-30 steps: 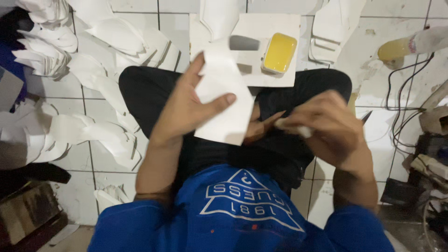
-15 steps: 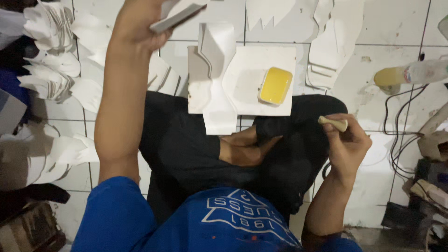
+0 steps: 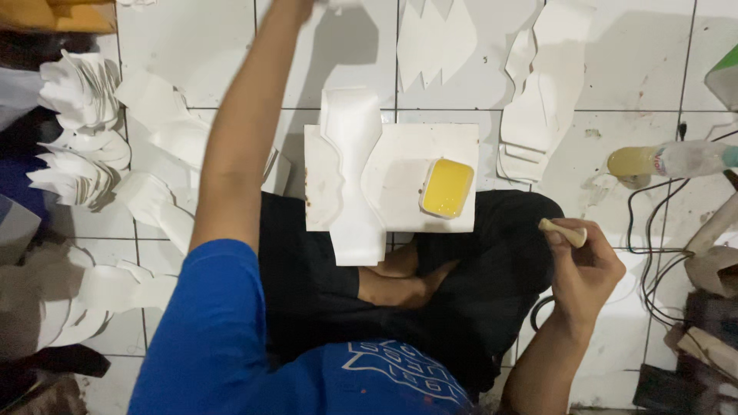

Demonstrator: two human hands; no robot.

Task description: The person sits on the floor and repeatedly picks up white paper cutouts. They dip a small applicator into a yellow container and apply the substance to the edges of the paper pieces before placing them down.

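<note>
Left hand (image 3: 296, 6) cut off by top edge at the wrist; grip and contents not visible. Right hand (image 3: 586, 269) closed around a small tan tool (image 3: 563, 231), most of it hidden in the fist. Green object (image 3: 725, 75) clipped by right edge, kind unclear. Clutter (image 3: 711, 323) at lower right too dark to identify.

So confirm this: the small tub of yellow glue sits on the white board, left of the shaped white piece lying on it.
Wrong side. In the head view the tub of yellow glue sits on the white board, but right of the shaped white piece lying on it, not left.
</note>
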